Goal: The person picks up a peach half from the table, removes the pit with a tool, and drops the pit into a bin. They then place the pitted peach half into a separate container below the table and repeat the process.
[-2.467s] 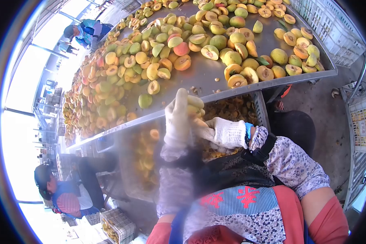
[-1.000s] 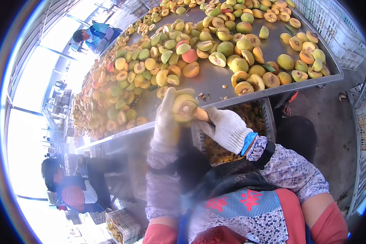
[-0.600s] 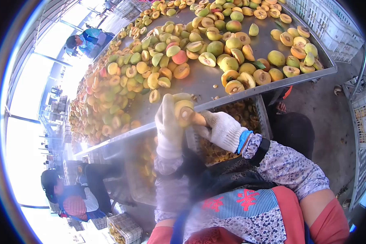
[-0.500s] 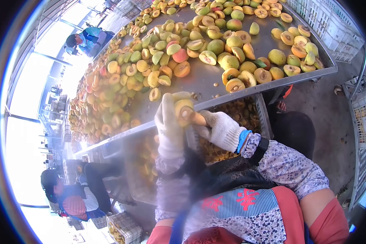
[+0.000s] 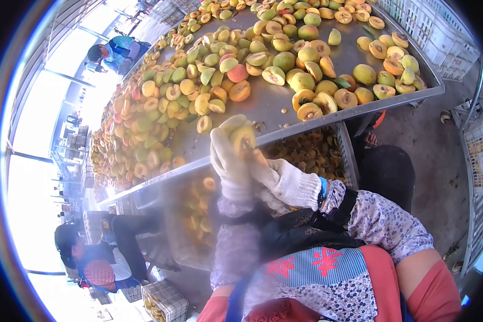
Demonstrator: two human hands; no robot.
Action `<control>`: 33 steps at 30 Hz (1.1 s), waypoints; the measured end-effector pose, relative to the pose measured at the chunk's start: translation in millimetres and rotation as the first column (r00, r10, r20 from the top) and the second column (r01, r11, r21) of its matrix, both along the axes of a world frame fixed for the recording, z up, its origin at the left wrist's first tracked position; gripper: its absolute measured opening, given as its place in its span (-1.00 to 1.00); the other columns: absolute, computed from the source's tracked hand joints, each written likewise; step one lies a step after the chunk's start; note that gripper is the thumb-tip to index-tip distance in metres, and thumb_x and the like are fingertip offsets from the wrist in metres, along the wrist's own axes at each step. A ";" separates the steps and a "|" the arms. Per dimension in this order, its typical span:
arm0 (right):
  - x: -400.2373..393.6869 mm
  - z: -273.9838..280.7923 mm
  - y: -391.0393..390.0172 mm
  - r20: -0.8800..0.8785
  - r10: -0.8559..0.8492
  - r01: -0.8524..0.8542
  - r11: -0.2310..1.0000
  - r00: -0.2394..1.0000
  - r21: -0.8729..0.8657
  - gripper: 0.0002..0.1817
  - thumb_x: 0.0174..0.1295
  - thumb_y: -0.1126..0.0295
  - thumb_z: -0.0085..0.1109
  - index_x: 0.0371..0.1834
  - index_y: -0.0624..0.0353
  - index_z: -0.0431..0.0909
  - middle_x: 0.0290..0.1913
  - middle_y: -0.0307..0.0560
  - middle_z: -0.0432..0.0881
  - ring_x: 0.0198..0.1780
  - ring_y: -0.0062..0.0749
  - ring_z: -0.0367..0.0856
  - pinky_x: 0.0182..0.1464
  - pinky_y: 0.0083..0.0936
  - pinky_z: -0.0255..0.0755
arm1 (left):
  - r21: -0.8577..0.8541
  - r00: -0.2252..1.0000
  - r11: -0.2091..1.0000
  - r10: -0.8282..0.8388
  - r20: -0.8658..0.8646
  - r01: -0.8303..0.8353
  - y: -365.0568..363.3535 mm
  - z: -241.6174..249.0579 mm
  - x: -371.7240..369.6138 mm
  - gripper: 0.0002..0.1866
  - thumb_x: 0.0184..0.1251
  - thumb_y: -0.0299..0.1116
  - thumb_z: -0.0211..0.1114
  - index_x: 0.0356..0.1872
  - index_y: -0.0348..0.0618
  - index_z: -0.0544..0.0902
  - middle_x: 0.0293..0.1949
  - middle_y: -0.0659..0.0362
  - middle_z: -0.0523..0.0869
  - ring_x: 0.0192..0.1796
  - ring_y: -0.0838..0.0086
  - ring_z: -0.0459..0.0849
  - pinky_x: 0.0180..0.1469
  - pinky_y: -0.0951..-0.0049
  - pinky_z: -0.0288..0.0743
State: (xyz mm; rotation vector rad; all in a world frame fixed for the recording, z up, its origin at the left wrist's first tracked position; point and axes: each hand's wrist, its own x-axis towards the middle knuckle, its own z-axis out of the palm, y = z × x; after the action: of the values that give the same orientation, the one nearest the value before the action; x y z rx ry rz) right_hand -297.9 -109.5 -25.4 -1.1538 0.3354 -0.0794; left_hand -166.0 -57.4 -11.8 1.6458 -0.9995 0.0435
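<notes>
My left hand [image 5: 229,155], in a pale glove, holds a cut yellow fruit half [image 5: 243,138] above the near edge of the metal table [image 5: 290,130]. The cut face is toward my right hand [image 5: 284,180], also gloved. Its fingers are closed close against the fruit, and a bare orange-toned fingertip or tool end shows there; which one is unclear. Whatever that hand grips is hidden. Many whole and halved fruits [image 5: 240,91] lie on the table beyond. Beneath the table edge, a crate [image 5: 350,155] holds fruit pieces.
A co-worker in blue [image 5: 121,51] is at the table's far left side. Another person [image 5: 99,263] sits at lower left near a crate of fruit [image 5: 166,300]. White crates [image 5: 440,37] are stacked at upper right, and a metal rack [image 5: 475,177] stands at right.
My left hand has tilted and shifted slightly right with the fruit. My right hand has moved a little down, and the fruit's cut face is turned differently.
</notes>
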 end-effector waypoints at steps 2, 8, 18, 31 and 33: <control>0.0 4.6 -11.1 0.030 -0.001 0.001 1.000 1.000 -0.007 -0.48 0.52 -0.06 -0.01 -0.17 0.26 0.60 -0.40 -0.15 0.62 -0.31 -0.56 0.52 -0.24 -0.43 0.44 | -0.048 0.970 0.995 -0.092 -0.224 0.083 -1.0 13.7 -8.8 -0.44 0.65 0.04 -0.14 0.03 -0.31 0.59 -0.12 0.01 0.69 -0.15 0.34 0.69 -0.05 0.36 0.61; -3.7 -8.5 -11.3 0.052 0.092 -0.082 0.983 0.994 -0.166 -0.39 0.51 -0.17 -0.10 -0.15 0.23 0.63 -0.42 -0.09 0.64 -0.30 -0.43 0.59 -0.19 -0.36 0.48 | -0.203 0.672 0.968 -0.250 -0.697 0.150 -2.2 14.5 -9.8 -0.44 0.56 0.11 0.04 -0.12 -0.30 0.63 -0.28 0.02 0.71 -0.28 0.32 0.72 -0.19 0.37 0.65; -10.6 0.5 -27.9 -0.086 0.511 -0.401 0.758 0.855 0.514 -0.47 0.44 -0.25 -0.06 -0.34 -0.01 0.56 -0.67 -0.44 0.35 -0.71 -0.62 0.28 -0.67 -0.55 0.14 | -0.145 0.593 0.913 -0.361 -0.720 0.381 0.5 6.3 2.6 -0.46 0.53 0.06 0.07 -0.42 -0.26 0.62 -0.45 0.01 0.67 -0.43 0.24 0.69 -0.33 0.29 0.63; -15.7 5.7 -18.2 -0.191 0.278 -0.301 0.947 0.942 -0.109 -0.39 0.39 -0.29 -0.03 -0.34 0.09 0.57 -0.61 -0.32 0.48 -0.70 -0.58 0.35 -0.69 -0.56 0.18 | -0.188 0.611 0.850 -0.491 -0.621 0.492 2.1 2.7 -0.5 -0.62 0.53 -0.11 0.09 -0.47 -0.16 0.45 -0.48 0.01 0.59 -0.46 0.15 0.62 -0.44 0.22 0.54; -15.3 4.6 -19.9 -0.286 0.334 -0.348 0.937 0.898 0.001 -0.38 0.40 -0.25 -0.05 -0.35 0.14 0.59 -0.60 -0.27 0.50 -0.64 -0.53 0.45 -0.61 -0.55 0.29 | -0.555 0.224 0.801 -0.597 -0.770 0.227 -3.1 4.1 -11.8 -0.57 0.55 -0.03 0.09 -0.47 -0.12 0.45 -0.51 0.07 0.57 -0.48 0.19 0.61 -0.42 0.21 0.55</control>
State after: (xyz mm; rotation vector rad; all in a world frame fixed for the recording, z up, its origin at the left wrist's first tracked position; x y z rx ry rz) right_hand -313.2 -129.4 -20.7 -1.2612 0.3786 0.3926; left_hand -177.7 -60.5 -7.7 0.7261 -0.4105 -0.9953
